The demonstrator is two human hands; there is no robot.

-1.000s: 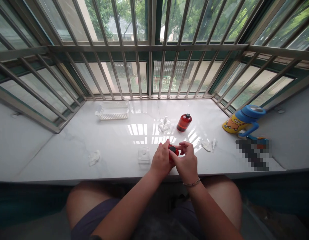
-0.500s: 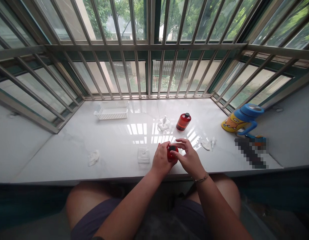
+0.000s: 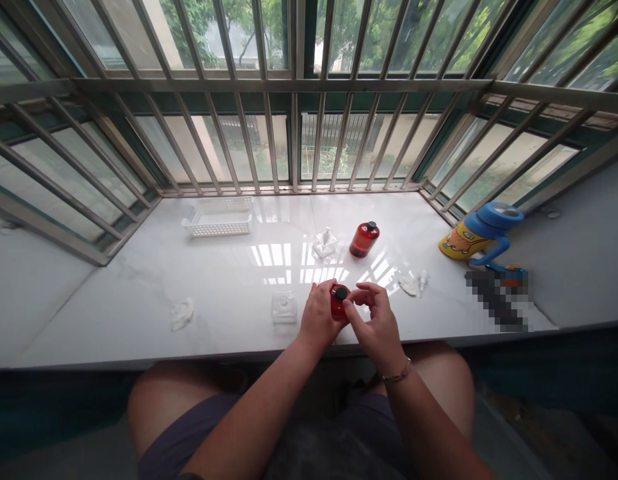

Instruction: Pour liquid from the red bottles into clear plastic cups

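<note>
My left hand (image 3: pixel 317 311) is wrapped round a red bottle (image 3: pixel 339 311) with a black cap (image 3: pixel 341 293), holding it upright near the counter's front edge. My right hand (image 3: pixel 377 325) is at the bottle's right side, its fingers bent and apart. Its thumb and index fingertips are close beside the cap, not around it; whether they touch it I cannot tell. Farther back stands a second red bottle (image 3: pixel 365 240) with a black cap, partly filled with liquid. A clear glass piece with a stem (image 3: pixel 325 245) stands left of it. A clear square block (image 3: pixel 284 308) lies left of my left hand.
A white perforated basket (image 3: pixel 219 227) stands at the back left. Crumpled tissue (image 3: pixel 182 314) lies at the left; another tissue (image 3: pixel 409 285) and a small clear piece (image 3: pixel 423 283) are at the right. A blue-yellow flask (image 3: pixel 481 233) stands far right. Window bars (image 3: pixel 269 140) edge the counter.
My right fingers have drawn back from over the cap to its right side and curled more. My left hand still holds the bottle. The view has shifted slightly.
</note>
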